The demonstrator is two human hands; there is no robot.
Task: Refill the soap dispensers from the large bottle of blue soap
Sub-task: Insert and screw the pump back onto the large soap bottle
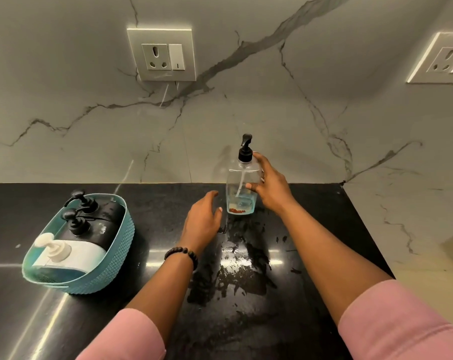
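Home kitchen or bathroom: black stone counter [311,229], marble wall [246,113], sockets [161,55], basket [111,261] of pump bottles.

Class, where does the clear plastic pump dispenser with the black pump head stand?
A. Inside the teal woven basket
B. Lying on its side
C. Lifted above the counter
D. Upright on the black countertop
D: the clear plastic pump dispenser stands upright on the black countertop, gripped by the right hand.

Black counter [311,229], teal basket [111,255], clear dispenser [242,193], wet smears [241,263]
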